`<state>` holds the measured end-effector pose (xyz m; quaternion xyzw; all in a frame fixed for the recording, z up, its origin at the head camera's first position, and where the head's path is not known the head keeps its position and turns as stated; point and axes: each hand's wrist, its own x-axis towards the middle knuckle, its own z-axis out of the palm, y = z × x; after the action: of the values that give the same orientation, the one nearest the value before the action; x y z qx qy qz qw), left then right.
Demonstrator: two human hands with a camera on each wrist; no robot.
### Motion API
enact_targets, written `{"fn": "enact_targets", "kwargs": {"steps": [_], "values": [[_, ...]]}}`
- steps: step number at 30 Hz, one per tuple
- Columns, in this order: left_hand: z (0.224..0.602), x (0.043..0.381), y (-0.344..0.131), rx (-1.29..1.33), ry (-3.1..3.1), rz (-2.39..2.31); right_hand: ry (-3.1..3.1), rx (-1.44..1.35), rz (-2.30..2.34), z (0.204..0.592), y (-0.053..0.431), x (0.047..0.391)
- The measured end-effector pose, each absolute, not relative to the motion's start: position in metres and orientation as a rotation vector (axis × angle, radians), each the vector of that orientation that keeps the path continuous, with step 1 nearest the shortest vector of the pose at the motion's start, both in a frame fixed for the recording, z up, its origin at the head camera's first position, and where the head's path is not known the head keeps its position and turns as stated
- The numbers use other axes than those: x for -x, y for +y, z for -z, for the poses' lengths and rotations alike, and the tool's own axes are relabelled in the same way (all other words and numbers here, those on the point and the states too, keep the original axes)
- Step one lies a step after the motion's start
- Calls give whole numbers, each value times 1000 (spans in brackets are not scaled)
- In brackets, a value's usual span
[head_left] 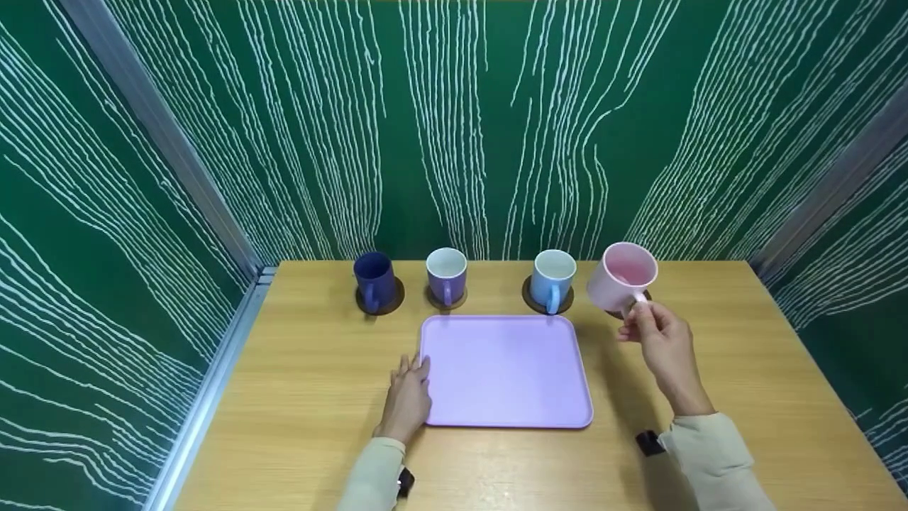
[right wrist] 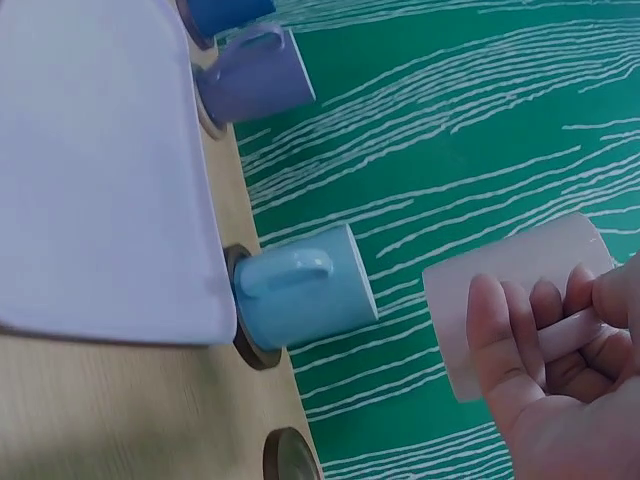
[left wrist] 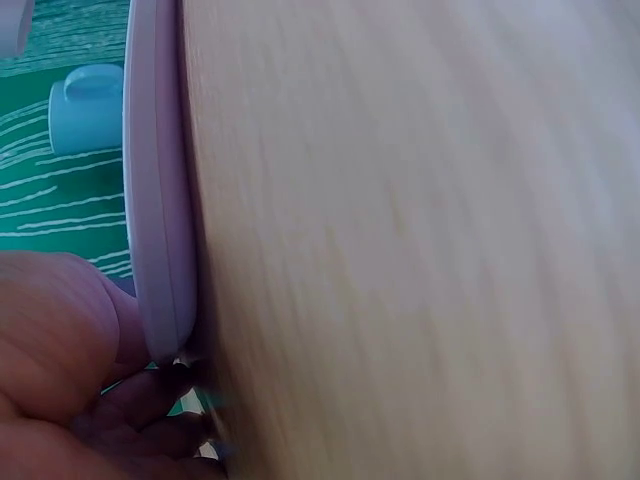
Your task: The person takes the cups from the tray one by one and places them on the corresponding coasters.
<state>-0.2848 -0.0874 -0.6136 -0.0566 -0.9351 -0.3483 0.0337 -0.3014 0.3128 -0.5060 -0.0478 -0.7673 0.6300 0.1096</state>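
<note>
My right hand [head_left: 667,348] pinches the handle of a pink mug [head_left: 611,284], held tilted above its dark round coaster [right wrist: 290,458]. In the right wrist view, fingers curl around that handle and the pink mug [right wrist: 520,290] is clear of the table. My left hand [head_left: 408,401] rests at the left edge of a lilac tray [head_left: 507,372], its fingers spread and fairly straight. The left wrist view shows the thumb side against the tray rim [left wrist: 160,200] and the fingertips low by the tabletop. The tray lies flat.
Along the table's back edge stand a dark blue mug [head_left: 374,280], a purple mug [head_left: 447,277] and a light blue mug [head_left: 553,280], each on a round coaster. Green panels with white wavy lines [head_left: 440,128] enclose the wooden table [head_left: 305,397] behind and at both sides.
</note>
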Motion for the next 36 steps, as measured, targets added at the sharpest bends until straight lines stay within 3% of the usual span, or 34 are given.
{"fn": "enact_targets", "kwargs": {"steps": [14,36], "values": [[617,284,-86,171,-2880,1102,-2222,285,-1944,512,336,330],[612,283,-87,162,-2882,1097,-2278,506,-1979,566,361,372]]}}
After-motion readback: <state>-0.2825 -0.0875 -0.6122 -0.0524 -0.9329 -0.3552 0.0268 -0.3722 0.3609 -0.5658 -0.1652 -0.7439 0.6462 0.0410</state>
